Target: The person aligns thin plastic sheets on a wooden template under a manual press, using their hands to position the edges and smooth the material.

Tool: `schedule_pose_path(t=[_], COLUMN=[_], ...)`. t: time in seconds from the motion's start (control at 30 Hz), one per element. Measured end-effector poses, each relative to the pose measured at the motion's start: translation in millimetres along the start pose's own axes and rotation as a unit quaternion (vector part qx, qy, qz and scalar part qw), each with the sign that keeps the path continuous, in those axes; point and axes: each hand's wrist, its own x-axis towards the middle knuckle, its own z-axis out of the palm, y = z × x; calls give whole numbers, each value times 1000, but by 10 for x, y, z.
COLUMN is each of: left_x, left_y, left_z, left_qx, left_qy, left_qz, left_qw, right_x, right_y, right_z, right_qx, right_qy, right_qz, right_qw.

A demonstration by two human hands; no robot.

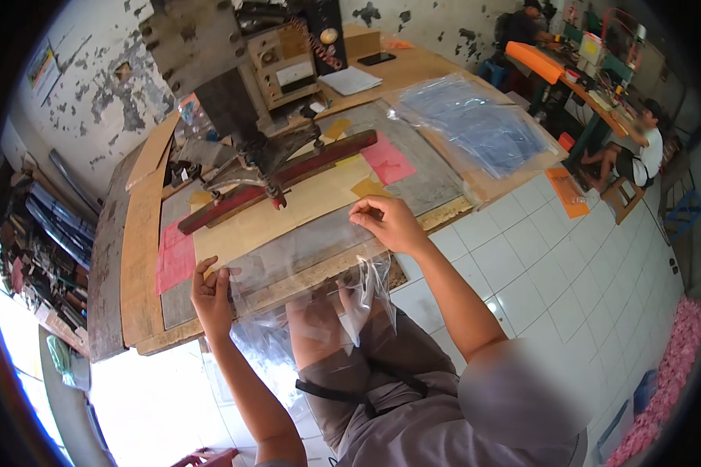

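Note:
A clear plastic sheet (311, 253) stretches between my two hands over the front of the work table and hangs down past its edge above my lap. My left hand (212, 294) pinches it at its left side, near a pink patch. Thumb and fingertips of my right hand (389, 222) are closed together at the sheet's right side. Just beyond both hands, a long red pressing bar (288, 180) of a machine spans a yellowish strip (280, 216) taped to the grey bed. Where the see-through sheet's far edge lies is hard to make out.
A stack of clear plastic pieces (475, 124) lies at the table's right. The machine's head (199, 47) and control box (284, 66) stand behind the bar. Papers (350, 79) and a phone (377, 58) lie farther back. Two people sit at the far right by another bench (580, 97).

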Motion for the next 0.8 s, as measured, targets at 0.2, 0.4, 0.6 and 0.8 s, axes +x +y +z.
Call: schedule_pose_path(t=[0.2, 0.4, 0.6, 0.8], left_x=[-49, -56, -56, -55], left_y=[109, 16, -1, -12], left_z=[84, 104, 101, 95], left_qx=[-25, 4, -4, 2], left_qy=[62, 68, 71, 76], left_qz=[-25, -44, -51, -52], left_qw=[997, 997, 996, 996], right_x=[-33, -64, -30, -31], right_y=[-29, -45, -46, -28], right_z=[102, 14, 48, 64], right_qx=[8, -16, 89, 109], right_qy=[22, 51, 89, 100], right_qz=[-12, 28, 70, 69], right_qw=[1000, 998, 990, 987])
